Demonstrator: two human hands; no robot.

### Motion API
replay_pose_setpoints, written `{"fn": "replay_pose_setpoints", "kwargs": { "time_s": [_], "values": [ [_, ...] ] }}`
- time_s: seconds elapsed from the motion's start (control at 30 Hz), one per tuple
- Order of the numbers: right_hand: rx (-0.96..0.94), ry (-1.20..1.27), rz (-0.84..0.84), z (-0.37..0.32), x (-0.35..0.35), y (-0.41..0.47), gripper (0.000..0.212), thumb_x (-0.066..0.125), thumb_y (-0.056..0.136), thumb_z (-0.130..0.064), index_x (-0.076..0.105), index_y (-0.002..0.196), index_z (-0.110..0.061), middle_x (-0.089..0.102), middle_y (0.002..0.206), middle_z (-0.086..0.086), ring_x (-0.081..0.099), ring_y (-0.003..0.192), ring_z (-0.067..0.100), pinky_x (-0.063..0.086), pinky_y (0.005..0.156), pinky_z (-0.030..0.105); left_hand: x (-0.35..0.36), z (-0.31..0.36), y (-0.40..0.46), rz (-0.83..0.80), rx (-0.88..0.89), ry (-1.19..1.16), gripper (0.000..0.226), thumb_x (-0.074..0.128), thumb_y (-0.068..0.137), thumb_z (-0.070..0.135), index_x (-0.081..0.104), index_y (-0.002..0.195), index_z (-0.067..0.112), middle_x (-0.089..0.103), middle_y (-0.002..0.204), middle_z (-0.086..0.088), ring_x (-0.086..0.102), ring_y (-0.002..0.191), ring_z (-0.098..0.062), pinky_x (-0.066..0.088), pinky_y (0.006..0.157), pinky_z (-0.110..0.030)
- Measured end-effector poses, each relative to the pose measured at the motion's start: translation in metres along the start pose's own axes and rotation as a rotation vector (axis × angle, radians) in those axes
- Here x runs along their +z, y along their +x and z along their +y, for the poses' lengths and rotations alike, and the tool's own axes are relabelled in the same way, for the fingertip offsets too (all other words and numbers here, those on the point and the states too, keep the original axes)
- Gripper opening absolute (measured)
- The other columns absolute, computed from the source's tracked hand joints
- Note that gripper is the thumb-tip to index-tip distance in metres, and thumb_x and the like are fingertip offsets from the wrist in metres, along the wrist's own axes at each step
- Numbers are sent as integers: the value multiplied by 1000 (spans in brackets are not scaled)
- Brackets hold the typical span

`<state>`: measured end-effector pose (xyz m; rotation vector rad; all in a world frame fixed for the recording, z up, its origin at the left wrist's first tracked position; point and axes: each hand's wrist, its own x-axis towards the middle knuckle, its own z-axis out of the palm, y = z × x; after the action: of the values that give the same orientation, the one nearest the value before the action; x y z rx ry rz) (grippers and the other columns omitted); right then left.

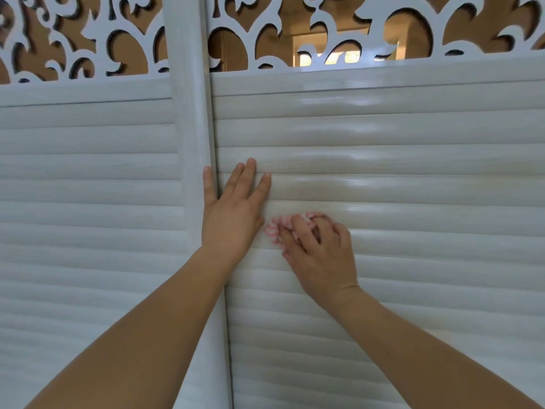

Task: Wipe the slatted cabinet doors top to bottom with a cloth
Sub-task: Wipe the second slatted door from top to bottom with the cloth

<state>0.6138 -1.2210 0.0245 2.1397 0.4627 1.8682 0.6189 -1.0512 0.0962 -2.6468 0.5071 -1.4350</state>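
Two white slatted cabinet doors fill the view, the left door [88,187] and the right door [413,172], split by a vertical frame post [191,143]. My left hand [233,214] lies flat with straight fingers on the right door's slats, its little finger on the post. Just to its right, my right hand [318,252] presses a bunched pink-and-white cloth [272,228] against a slat, fingers curled over it. Most of the cloth is hidden under the fingers.
Above the doors runs a white cut-out scrollwork panel [324,31] with a brown backing and a lit room showing through it. Glossy slats continue to the right and downward past both forearms.
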Motion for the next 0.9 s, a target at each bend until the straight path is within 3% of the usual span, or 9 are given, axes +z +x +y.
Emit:
{"fn": "replay_pose_setpoints", "kwargs": {
  "time_s": [0.1,0.2,0.4,0.53,0.67,0.73,0.9],
  "values": [
    [-43,27,51,4,3,6,42,30,91,-10,69,107,-15,58,113,8,46,95,33,31,82,41,2,0,-1,6,-23,8,80,75,74,26,36,144,19,23,154,-13,28,140,-27,-13,107,-56],
    [-44,-29,58,35,-8,-4,33,48,82,-12,66,109,-21,67,109,6,55,94,33,31,77,38,3,1,-1,10,-24,-2,81,76,74,23,36,144,19,23,154,-12,29,139,-27,-11,108,-58],
    [394,-171,183,57,-17,-8,35,64,76,-13,71,108,-25,68,107,4,46,101,29,28,77,36,7,12,1,66,-34,-37,81,76,73,35,39,142,18,25,153,-12,28,140,-27,-9,107,-60],
    [230,-111,127,26,-4,11,36,60,76,-15,69,109,-26,67,107,4,50,96,31,30,76,38,14,20,1,124,-78,-73,79,80,68,35,47,137,14,33,149,-14,36,136,-29,-2,108,-61],
    [150,-116,111,45,-7,13,34,60,76,-18,70,107,-28,68,106,1,49,93,28,29,74,37,15,19,0,137,-78,-69,78,80,68,34,47,136,14,34,149,-14,38,134,-29,-4,107,-59],
    [279,-164,123,65,-12,4,38,65,74,-20,70,110,-29,67,108,1,45,92,28,29,73,36,16,19,-1,134,-80,-74,78,79,69,34,46,137,14,34,149,-14,38,134,-28,-6,107,-57],
    [865,-149,216,81,-18,15,34,58,81,-28,68,115,-26,64,111,7,56,88,37,41,72,43,17,21,-1,172,-72,-63,78,80,68,36,48,135,14,38,147,-14,42,131,-29,-5,107,-57]
  ]
}}
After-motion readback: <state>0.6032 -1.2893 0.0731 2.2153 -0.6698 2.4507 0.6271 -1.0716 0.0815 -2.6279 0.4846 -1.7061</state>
